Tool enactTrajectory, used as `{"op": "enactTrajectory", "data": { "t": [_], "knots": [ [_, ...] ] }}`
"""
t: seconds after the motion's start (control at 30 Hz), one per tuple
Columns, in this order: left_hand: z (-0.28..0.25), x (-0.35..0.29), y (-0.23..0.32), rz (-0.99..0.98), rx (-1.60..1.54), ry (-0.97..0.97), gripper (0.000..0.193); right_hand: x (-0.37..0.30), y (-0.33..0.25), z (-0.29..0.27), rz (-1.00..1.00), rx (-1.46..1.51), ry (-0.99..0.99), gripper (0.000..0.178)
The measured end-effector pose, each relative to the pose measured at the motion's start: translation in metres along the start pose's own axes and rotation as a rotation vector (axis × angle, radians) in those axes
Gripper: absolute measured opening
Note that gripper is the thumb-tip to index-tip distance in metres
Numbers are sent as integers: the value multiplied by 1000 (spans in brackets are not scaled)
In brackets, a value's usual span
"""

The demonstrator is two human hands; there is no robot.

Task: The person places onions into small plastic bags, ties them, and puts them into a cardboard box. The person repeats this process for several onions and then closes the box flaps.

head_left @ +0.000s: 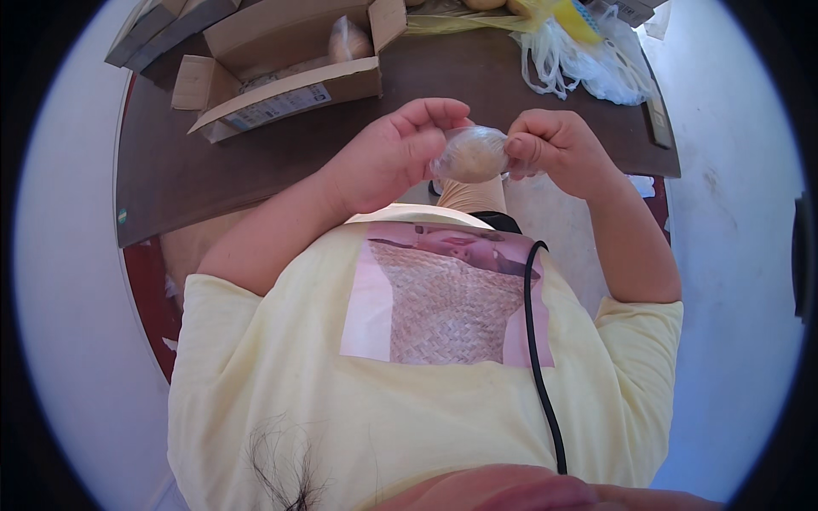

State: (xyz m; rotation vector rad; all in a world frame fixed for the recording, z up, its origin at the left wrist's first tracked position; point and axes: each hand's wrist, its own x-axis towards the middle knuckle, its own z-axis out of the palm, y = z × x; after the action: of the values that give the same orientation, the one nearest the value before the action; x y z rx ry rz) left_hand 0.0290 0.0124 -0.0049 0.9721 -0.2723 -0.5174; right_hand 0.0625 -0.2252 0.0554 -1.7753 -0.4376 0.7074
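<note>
A roundish, pale tan potato-like thing wrapped in a clear plastic bag is held up in front of my body, near the table's front edge. My left hand curls round the left end of it, thumb and fingers on the plastic. With thumb and bent fingers, my right hand pinches the plastic at the right end. Farther off to the left, a similar wrapped tan thing lies in an open cardboard box.
The dark brown table spans the area ahead. White plastic bags are heaped at the far right, beside a yellow bag with tan round things. Grey boxes stand at the far left. A black cable hangs down my shirt.
</note>
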Motion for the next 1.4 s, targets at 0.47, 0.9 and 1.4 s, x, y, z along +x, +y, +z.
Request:
{"op": "enactTrajectory", "data": {
  "t": [0.47,0.9,1.4],
  "knots": [
    [2,-1,12,-253,-353,-142,50,5,-4,-4,-206,-328,25,13],
    [-6,4,7,-406,-251,-374,60,13,-3,-1,-478,-233,-167,17],
    [11,2,13,-62,-214,-72,78,-1,21,15,-417,386,-135,47]
  ]
}}
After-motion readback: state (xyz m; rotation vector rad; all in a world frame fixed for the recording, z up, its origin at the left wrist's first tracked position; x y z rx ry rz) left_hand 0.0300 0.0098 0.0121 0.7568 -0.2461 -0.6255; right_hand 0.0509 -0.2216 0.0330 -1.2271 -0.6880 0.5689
